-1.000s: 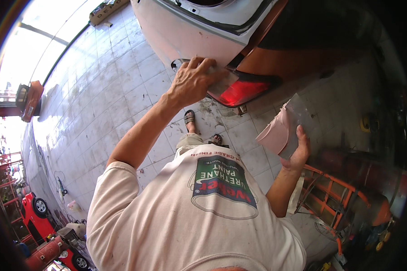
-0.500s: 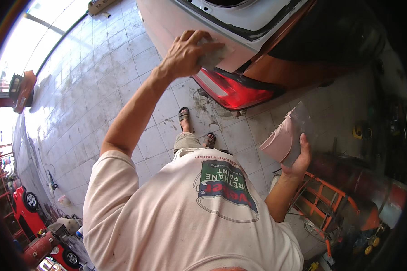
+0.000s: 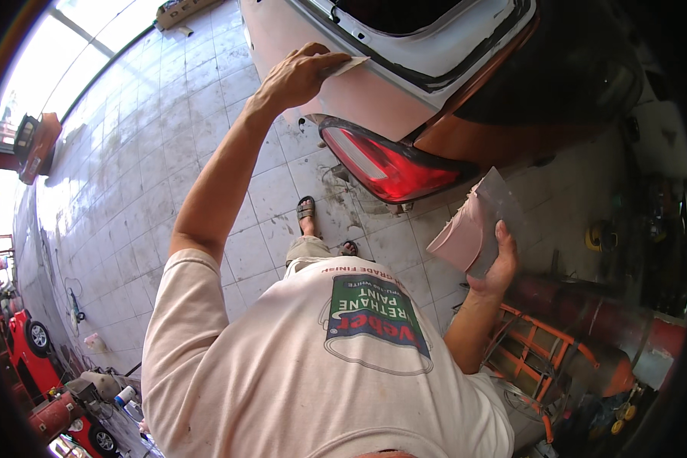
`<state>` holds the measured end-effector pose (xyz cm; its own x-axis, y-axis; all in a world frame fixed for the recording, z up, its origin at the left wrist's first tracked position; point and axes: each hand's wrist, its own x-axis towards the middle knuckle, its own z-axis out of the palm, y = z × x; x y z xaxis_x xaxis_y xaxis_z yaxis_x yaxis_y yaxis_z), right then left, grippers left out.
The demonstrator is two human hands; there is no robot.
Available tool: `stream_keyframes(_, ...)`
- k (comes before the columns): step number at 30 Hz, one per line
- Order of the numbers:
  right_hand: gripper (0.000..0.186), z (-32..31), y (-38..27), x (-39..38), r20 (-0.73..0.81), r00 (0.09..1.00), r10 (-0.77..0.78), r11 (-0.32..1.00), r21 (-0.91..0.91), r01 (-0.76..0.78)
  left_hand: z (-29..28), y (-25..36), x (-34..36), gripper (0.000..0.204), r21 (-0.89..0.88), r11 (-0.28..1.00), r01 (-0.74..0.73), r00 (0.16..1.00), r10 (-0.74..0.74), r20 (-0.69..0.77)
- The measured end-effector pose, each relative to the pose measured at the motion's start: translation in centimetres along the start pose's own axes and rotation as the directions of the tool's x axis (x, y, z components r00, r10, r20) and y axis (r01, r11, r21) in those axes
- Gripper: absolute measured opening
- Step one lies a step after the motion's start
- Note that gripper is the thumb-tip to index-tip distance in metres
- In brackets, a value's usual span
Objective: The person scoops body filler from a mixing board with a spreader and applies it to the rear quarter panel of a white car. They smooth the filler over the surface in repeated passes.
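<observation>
My left hand [image 3: 298, 76] pinches a thin flat spreader [image 3: 346, 66] at the pale pink-coated rear panel [image 3: 366, 103] of a car, above its red tail lamp [image 3: 404, 164]. The panel runs up beside a white-and-dark window frame. To the lower right, my right hand [image 3: 496, 259] holds a thin flat board [image 3: 502, 200], with a mound of pink paste [image 3: 458, 233] spread on it.
A tiled floor [image 3: 137, 198] surrounds my sandaled feet. An orange metal cart [image 3: 534, 351] and a red cylindrical tank [image 3: 603, 313] stand at the lower right. Red toy-like cars [image 3: 30, 355] and tools sit at the lower left, an orange part [image 3: 40, 145] at the far left.
My left hand with the spreader has moved upward along the panel, uncovering more of the pink surface and tail lamp. My right hand with the paste board stays nearly in place.
</observation>
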<state>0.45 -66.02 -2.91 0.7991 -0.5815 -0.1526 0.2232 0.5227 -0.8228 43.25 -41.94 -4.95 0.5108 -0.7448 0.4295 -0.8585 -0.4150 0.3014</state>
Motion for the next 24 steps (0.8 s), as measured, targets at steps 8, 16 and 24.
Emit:
stream_keyframes(8, 0.044, 0.6, 0.8, -1.2, -0.006, 1.0, 0.01, 1.0, 0.0, -0.01, 1.3, 12.7, -3.9, 0.057, 0.025, 1.0, -0.017, 0.996, 0.015, 0.084)
stream_keyframes(16, 0.055, 0.7, 0.7, -1.1, -0.048, 0.999, -0.023, 1.0, 0.012, 0.023, -1.4, 8.8, -6.0, 0.062, -0.057, 0.998, -0.013, 0.995, 0.018, 0.098)
stream_keyframes(24, 0.055, -0.1, 1.2, -1.4, -0.016, 1.0, 0.017, 1.0, 0.016, -0.016, 1.7, 8.2, 0.4, 0.062, 0.082, 0.989, -0.122, 0.992, 0.124, -0.025)
